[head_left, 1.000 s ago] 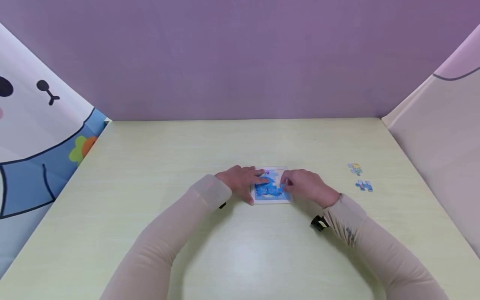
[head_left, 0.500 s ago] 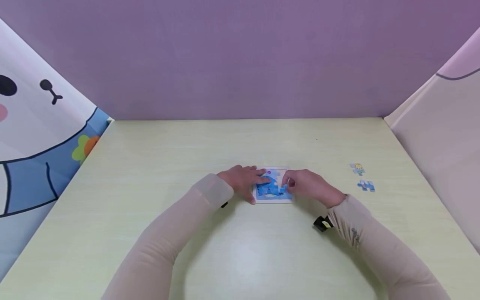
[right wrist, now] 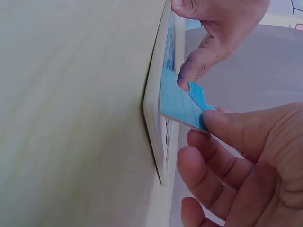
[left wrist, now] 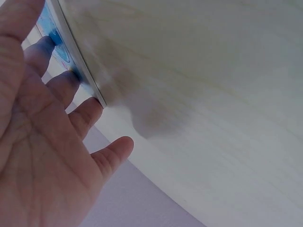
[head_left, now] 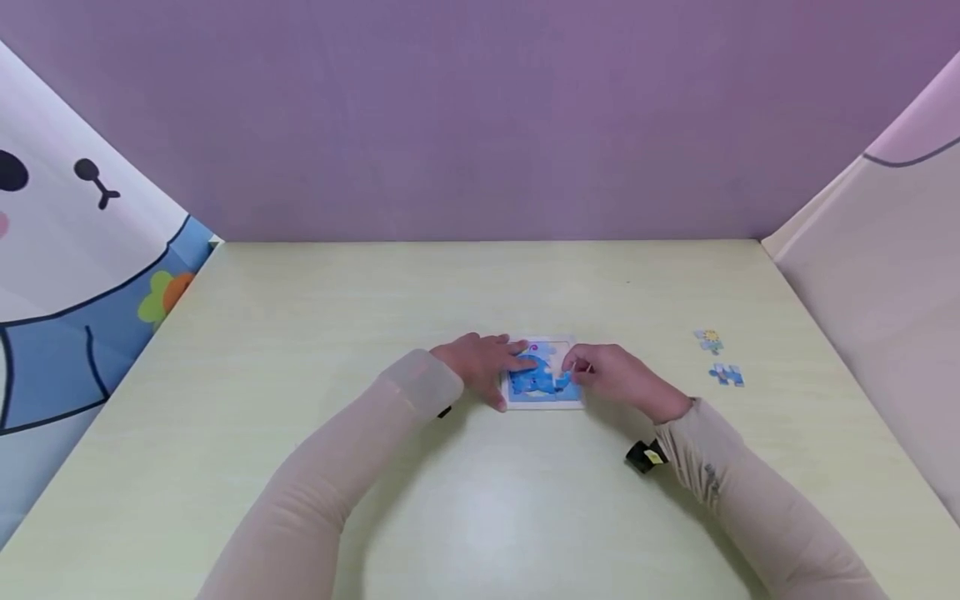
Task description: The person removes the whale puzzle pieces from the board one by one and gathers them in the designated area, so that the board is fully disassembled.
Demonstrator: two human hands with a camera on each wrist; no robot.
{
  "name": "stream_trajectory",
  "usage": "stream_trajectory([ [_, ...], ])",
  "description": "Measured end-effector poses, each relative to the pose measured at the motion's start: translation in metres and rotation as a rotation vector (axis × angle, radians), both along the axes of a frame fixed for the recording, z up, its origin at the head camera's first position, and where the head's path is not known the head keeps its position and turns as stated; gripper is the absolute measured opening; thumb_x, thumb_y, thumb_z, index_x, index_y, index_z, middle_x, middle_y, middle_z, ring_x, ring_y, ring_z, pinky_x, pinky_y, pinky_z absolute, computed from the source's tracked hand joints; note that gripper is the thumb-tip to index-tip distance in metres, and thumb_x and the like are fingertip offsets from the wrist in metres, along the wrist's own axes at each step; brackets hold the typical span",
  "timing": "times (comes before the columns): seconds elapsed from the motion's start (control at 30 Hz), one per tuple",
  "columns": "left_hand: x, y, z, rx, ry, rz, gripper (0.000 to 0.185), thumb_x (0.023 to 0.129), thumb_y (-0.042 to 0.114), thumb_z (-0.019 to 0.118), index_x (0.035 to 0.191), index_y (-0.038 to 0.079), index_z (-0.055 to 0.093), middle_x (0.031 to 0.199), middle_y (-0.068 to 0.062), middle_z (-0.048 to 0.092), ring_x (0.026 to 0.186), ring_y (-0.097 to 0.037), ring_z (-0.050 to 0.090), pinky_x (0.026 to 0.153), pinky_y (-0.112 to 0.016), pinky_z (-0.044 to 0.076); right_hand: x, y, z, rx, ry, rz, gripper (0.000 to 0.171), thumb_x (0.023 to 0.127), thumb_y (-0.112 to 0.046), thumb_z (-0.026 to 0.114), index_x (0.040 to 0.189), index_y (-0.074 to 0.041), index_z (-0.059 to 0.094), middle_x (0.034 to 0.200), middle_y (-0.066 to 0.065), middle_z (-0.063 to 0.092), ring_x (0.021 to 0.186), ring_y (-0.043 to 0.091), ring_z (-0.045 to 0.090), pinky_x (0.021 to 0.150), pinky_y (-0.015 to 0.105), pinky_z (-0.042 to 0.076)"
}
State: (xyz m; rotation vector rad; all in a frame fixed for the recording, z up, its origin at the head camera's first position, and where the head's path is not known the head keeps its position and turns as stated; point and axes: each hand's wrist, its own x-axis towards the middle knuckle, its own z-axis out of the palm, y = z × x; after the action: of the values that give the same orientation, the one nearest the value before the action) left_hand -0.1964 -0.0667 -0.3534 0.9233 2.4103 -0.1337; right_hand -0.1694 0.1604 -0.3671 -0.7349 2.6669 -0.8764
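A framed jigsaw puzzle with a blue picture lies flat on the table. My left hand rests on its left side, fingers spread and fairly straight. In the left wrist view, several fingertips touch the board along its edge. At the puzzle's right side, my right hand pinches a light-blue puzzle piece between thumb and fingers. The right wrist view shows this piece tilted up, with its lower edge at the frame's opening. Whether it is seated there cannot be told. My right hand covers part of the board's right side.
Two small groups of loose puzzle pieces lie to the right: one with a yellow flower picture, one blue. A purple panel stands behind the pale wooden table, with printed cloth walls on both sides.
My right hand has turned slightly at the puzzle's right side, and a pale edge now shows between its fingers. My left hand stays in place on the board.
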Motion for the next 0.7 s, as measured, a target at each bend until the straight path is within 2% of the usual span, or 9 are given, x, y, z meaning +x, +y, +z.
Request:
stream_trajectory([
  [0.47, -0.002, 0.001, -0.001, -0.021, -0.012, -0.002, 0.081, 0.085, 0.048, 0.067, 0.152, 0.038, 0.021, 0.16, 0.008, 0.007, 0.147, -0.022, 0.008, 0.113, -0.051, 0.02, -0.001, 0.011, 0.001, -0.072, 0.013, -0.019, 0.01, 0.088, 0.007, 0.06, 0.094, 0.001, 0.063, 0.078, 0.005, 0.06, 0.072, 0.019, 0.052, 0.063, 0.03, 0.045],
  [0.7, -0.002, 0.002, -0.001, -0.028, -0.013, 0.003, 0.082, 0.085, 0.048, 0.067, 0.152, 0.039, 0.021, 0.161, 0.007, 0.006, 0.147, -0.023, 0.007, 0.113, -0.051, 0.019, -0.001, 0.017, 0.003, -0.054, -0.023, -0.056, 0.01, 0.089, 0.006, 0.059, 0.097, 0.001, 0.063, 0.08, 0.006, 0.058, 0.072, 0.019, 0.05, 0.061, 0.029, 0.044],
])
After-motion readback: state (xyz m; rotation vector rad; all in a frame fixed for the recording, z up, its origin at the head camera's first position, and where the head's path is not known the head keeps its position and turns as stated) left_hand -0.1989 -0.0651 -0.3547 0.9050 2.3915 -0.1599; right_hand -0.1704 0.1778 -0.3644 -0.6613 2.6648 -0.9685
